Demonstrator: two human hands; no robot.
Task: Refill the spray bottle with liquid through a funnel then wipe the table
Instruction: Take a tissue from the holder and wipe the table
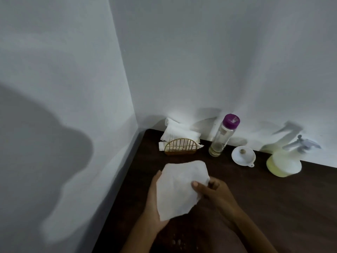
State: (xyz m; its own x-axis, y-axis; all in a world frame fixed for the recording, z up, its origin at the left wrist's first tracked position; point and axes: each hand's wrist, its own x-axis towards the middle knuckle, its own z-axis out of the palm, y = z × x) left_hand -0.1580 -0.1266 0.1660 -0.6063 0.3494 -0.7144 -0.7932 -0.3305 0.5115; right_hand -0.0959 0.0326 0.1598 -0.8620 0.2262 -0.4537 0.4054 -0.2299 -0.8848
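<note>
A white paper napkin (pixel 179 189) is held above the dark wooden table (pixel 273 207), near its left edge. My left hand (pixel 152 203) cups the napkin from underneath and along its left side. My right hand (pixel 213 190) pinches its right edge, thumb on top. The spray bottle (pixel 284 161), pale with yellow liquid and a grey trigger head, stands at the back right. A white funnel (pixel 243 156) lies on the table beside it. A clear bottle (pixel 221 137) with a purple cap stands by the wall, a little yellowish liquid at its bottom.
A gold wire napkin holder (pixel 180 147) with white napkins sits in the back left corner. White walls close the table on the left and the back. Small crumbs (pixel 177 241) lie on the table near the front edge.
</note>
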